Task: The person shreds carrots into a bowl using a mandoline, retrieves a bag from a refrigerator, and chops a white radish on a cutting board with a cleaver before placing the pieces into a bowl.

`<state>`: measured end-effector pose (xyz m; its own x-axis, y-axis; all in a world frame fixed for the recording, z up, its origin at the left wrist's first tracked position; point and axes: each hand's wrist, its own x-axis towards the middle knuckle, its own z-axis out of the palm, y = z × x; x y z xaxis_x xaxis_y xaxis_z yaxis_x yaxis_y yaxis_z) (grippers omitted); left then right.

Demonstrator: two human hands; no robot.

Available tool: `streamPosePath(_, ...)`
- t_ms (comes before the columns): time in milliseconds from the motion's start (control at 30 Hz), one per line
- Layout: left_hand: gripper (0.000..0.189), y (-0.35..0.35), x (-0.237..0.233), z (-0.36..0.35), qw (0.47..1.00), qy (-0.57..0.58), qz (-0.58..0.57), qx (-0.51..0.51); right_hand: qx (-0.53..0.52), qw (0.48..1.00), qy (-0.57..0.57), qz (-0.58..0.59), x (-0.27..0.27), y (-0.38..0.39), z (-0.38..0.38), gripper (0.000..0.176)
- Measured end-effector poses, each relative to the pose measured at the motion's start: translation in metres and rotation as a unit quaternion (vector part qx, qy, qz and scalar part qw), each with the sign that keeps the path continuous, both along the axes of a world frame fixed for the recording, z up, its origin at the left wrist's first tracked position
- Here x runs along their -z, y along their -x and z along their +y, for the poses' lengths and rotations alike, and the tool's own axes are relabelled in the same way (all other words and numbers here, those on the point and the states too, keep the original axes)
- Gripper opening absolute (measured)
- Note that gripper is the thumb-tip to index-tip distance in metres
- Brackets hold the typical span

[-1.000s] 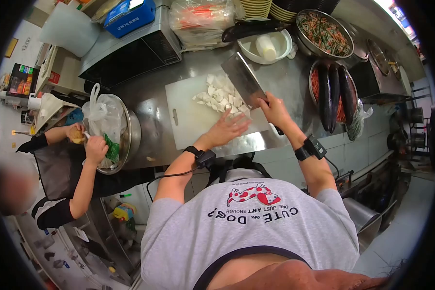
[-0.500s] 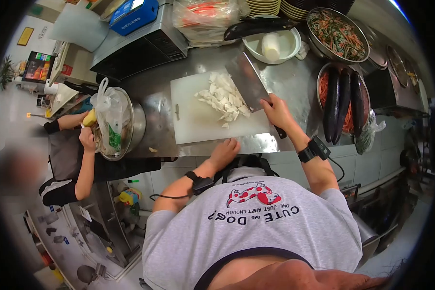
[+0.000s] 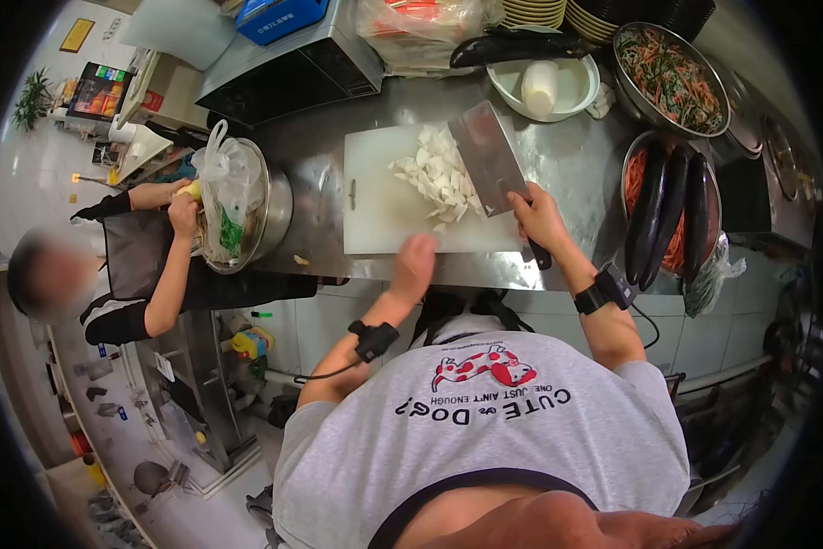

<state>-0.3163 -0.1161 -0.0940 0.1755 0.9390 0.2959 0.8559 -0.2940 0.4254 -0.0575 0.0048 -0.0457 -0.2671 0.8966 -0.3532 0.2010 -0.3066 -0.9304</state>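
Observation:
My right hand [image 3: 541, 220] grips the dark handle of a broad cleaver [image 3: 489, 160]. The blade stands at the right side of a heap of chopped white pieces [image 3: 441, 174], which lies on a white cutting board [image 3: 367, 220]. Near the board's front edge is my left hand [image 3: 414, 267], blurred by motion, so its fingers cannot be made out; nothing shows in it. The board rests on a steel table [image 3: 324, 169].
A co-worker [image 3: 146, 247] at the left holds something yellowish over a metal bowl [image 3: 279, 215] with a plastic bag. A microwave [image 3: 292, 69], white basin [image 3: 558, 108], bowl of shredded vegetables [image 3: 672, 78] and dark eggplants [image 3: 647, 215] surround the board.
My left hand has come up from the table's front edge and moved toward the board's front edge. My right hand still holds the cleaver beside the heap. The whole view has shifted slightly.

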Motion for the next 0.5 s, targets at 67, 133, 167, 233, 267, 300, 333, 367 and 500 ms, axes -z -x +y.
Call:
streamPosePath(67, 0.025, 0.005, -0.016, 0.035, 0.987, 0.051, -0.114, -0.098, 0.000, 1.000, 0.007, 0.012, 0.003, -0.001, -0.002, 0.024)
streamPosePath(133, 0.022, 0.010, -0.033, 0.060, 0.963, 0.091, -0.212, -0.141, 0.021, 0.999, 0.023, 0.018, 0.004, 0.002, 0.000, 0.023)
streamPosePath(167, 0.020, 0.012, -0.037, 0.067, 0.958, 0.090, -0.218, -0.162, 0.020, 0.999, 0.019, 0.019, 0.001, 0.003, -0.002, 0.023)
streamPosePath(233, 0.019, 0.019, -0.038, 0.069, 0.954, 0.085, -0.225, -0.181, 0.022, 0.999, 0.025, 0.026, -0.009, 0.003, -0.006, 0.021)
streamPosePath(267, 0.020, 0.025, -0.031, 0.056, 0.977, 0.062, -0.131, -0.159, 0.024, 0.999, 0.025, 0.026, -0.009, 0.002, -0.008, 0.021)
streamPosePath(300, 0.022, 0.027, -0.024, 0.040, 0.989, 0.040, -0.035, -0.136, 0.029, 0.998, 0.034, 0.034, -0.009, 0.001, -0.011, 0.021)
streamPosePath(333, 0.024, 0.026, -0.017, 0.022, 0.991, 0.073, -0.017, -0.114, 0.035, 0.998, 0.043, 0.041, -0.009, 0.000, -0.013, 0.020)
streamPosePath(367, 0.026, 0.024, -0.012, 0.004, 0.990, 0.106, 0.001, -0.091, 0.038, 0.997, 0.044, 0.042, -0.008, -0.001, -0.015, 0.020)
streamPosePath(500, 0.028, 0.007, 0.006, -0.034, 0.999, 0.015, 0.034, -0.030, 0.031, 0.997, 0.046, 0.047, -0.003, -0.004, -0.018, 0.020)
